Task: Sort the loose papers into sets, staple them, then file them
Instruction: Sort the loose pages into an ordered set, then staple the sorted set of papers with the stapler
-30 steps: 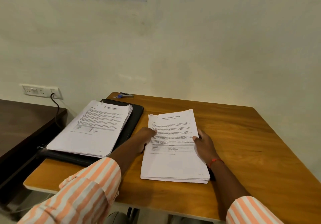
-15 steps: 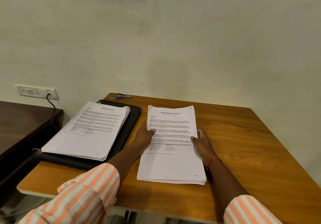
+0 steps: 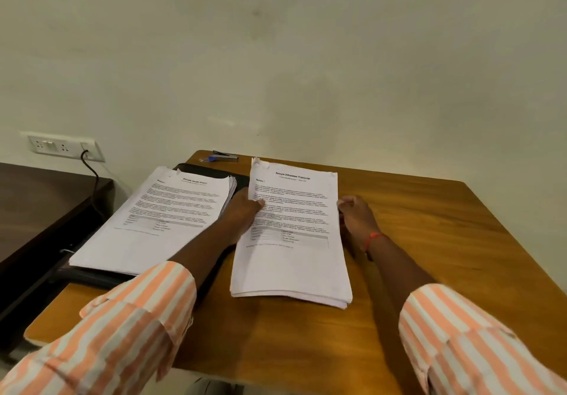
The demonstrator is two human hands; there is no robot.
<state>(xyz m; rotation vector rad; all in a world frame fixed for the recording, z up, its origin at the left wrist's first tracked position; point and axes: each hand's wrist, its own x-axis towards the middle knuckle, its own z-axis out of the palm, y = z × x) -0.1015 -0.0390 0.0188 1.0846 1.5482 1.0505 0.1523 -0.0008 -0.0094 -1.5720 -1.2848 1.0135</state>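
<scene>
A stack of printed papers (image 3: 291,250) headed "Sample Education Transcript" lies on the wooden table (image 3: 429,241) in front of me. My left hand (image 3: 244,210) grips its left edge, with the thumb on the top sheet. My right hand (image 3: 356,215) holds the right edge with curled fingers. A second stack of papers (image 3: 153,219) rests on a black file folder (image 3: 211,170) to the left. A small stapler (image 3: 226,157) with a blue part lies at the table's back edge, beyond both hands.
The wall rises directly behind the table. A dark wooden desk (image 3: 40,204) stands to the left, with a wall socket (image 3: 61,146) and a plugged-in black cable (image 3: 93,180) above it. Bare tabletop lies right of the stack.
Both hands have slid the transcript stack a little farther from me and squared it up, staying on its side edges. The other stack and the stapler have not moved.
</scene>
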